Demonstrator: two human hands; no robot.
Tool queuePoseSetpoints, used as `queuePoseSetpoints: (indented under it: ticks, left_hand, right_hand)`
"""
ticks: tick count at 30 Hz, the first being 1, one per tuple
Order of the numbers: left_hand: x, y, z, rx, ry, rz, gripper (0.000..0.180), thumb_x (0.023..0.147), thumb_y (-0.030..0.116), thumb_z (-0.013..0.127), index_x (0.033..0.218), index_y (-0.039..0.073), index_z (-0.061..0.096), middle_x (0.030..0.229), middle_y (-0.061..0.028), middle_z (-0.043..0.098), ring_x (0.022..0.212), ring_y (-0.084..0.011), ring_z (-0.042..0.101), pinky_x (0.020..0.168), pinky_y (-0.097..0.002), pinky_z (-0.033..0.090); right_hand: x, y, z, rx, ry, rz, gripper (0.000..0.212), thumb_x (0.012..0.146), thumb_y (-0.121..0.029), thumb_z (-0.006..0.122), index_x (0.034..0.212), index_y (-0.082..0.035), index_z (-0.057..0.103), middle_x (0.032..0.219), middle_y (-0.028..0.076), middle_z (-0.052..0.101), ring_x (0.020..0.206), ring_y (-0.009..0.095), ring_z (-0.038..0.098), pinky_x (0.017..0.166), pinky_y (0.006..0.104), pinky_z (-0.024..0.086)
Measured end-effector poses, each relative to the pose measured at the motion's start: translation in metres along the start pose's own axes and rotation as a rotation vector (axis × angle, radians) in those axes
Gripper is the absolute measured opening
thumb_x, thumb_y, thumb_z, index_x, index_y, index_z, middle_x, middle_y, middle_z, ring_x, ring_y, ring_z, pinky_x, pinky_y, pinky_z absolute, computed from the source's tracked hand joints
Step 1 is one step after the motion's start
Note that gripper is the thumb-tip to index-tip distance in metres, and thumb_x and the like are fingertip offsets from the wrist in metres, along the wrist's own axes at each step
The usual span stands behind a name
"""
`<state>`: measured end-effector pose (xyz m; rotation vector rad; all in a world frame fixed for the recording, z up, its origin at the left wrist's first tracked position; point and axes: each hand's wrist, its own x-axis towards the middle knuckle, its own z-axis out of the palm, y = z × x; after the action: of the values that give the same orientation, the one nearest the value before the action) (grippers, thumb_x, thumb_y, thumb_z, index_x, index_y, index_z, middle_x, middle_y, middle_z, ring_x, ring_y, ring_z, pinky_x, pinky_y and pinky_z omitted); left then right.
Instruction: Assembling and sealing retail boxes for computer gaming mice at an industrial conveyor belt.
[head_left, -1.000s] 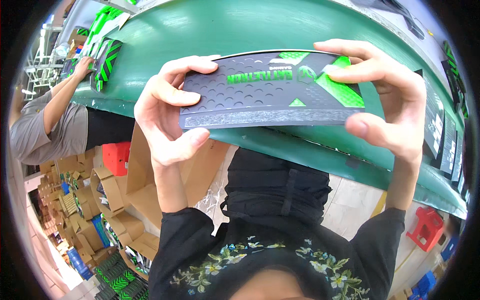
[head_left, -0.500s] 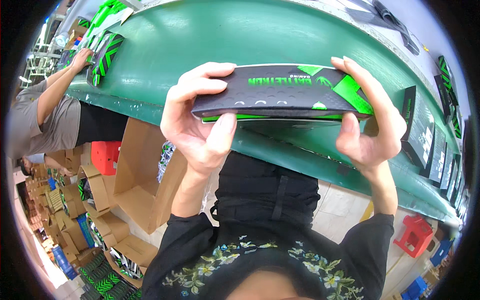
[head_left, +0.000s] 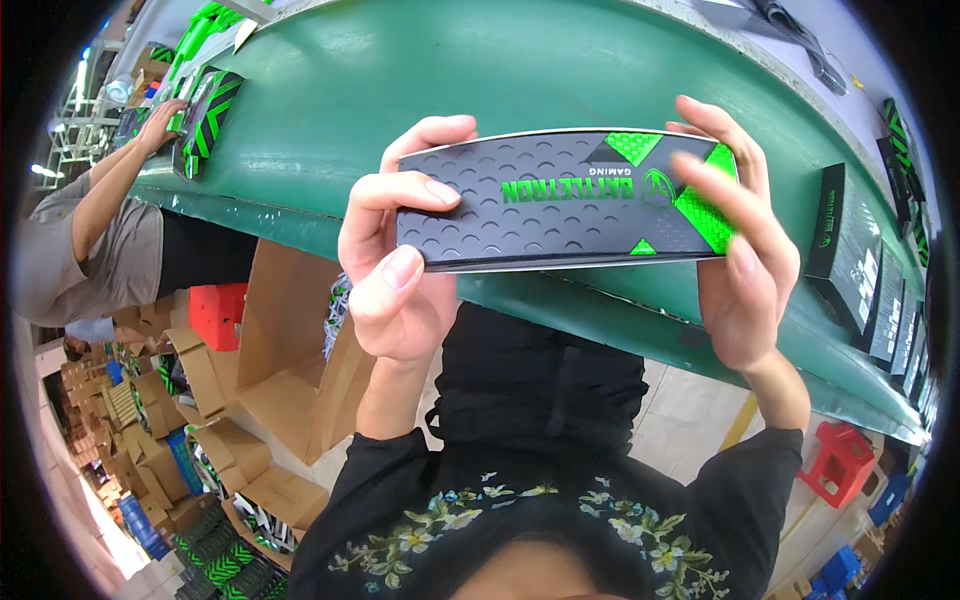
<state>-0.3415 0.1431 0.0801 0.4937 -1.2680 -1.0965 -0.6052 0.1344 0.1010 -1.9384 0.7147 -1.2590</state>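
Observation:
A long, dark grey box (head_left: 545, 225) with green corner patches and raised scale-like marks is held up over the green workbench, its printed face turned toward me and upside down. My left hand (head_left: 400, 240) grips its left end, with the thumb and a finger on the face and other fingers behind. At the right end, my right hand (head_left: 745, 235) is closed round the edge; its index finger lies over the face and is smeared by motion. Whatever the box contains is hidden.
Similar black boxes (head_left: 845, 250) stand in a row along the right of the green bench (head_left: 400, 60). A co-worker's hand (head_left: 160, 125) touches black-and-green boxes at the far left. An open carton (head_left: 285, 350) and red stools (head_left: 840, 463) stand below.
The box has been tilted so that its broad printed face shows more fully. My left fingers have shifted on its end, and my right index finger has moved onto the face.

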Motion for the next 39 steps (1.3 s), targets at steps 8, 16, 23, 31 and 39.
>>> queuePoseSetpoints:
  ticks: [8,16,23,31,39]
  left_hand:
    - [0.0,-0.005,-0.016,0.028,-0.075,0.031,0.04,0.077,0.027,0.056,0.112,0.009,0.058,0.139,-0.0318,0.038,0.129,-0.0445,0.041,0.108,-0.0562,0.034]
    - [0.012,-0.018,0.04,0.471,0.211,0.185,0.072,0.081,0.035,0.074,0.134,-0.001,0.042,0.124,-0.0209,0.051,0.114,-0.0275,0.053,0.098,-0.0413,0.043]
    - [0.024,-0.012,0.043,0.722,0.189,0.235,0.082,0.082,0.035,0.076,0.14,-0.007,0.037,0.126,-0.0157,0.049,0.108,-0.0227,0.052,0.095,-0.0351,0.043]
    - [0.023,-0.001,-0.042,1.041,-0.134,0.036,0.068,0.088,0.022,0.063,0.145,0.001,0.035,0.14,-0.0168,0.045,0.123,-0.0283,0.051,0.102,-0.0419,0.039]
    - [0.039,-0.011,-0.257,1.737,0.28,0.088,0.048,0.084,0.02,0.071,0.123,-0.002,0.054,0.119,-0.0227,0.056,0.112,-0.0387,0.054,0.098,-0.0437,0.043]
  right_hand:
    - [0.011,-0.009,0.025,0.642,0.12,-0.071,0.07,0.09,-0.028,0.042,0.147,0.01,0.025,0.147,0.026,0.035,0.134,0.027,0.04,0.111,0.038,0.031]
    - [0.01,0.005,0.029,0.068,0.184,0.047,0.096,0.085,-0.033,0.075,0.152,0.004,0.016,0.144,0.022,0.042,0.125,0.024,0.049,0.107,0.0347,0.036]
    - [0.013,0.001,0.021,-0.127,0.287,0.083,0.072,0.098,-0.035,0.056,0.151,0.003,0.024,0.14,0.019,0.048,0.126,0.022,0.048,0.109,0.034,0.034]
    - [0.02,0.041,-0.116,-0.668,0.354,0.294,0.051,0.1,-0.04,0.049,0.142,-0.01,0.049,0.145,0.011,0.048,0.133,0.025,0.046,0.112,0.035,0.032]
    - [0.007,0.097,-0.175,-1.024,0.159,0.336,0.045,0.098,-0.03,0.057,0.135,-0.006,0.054,0.136,0.014,0.056,0.126,0.026,0.052,0.108,0.0336,0.036]
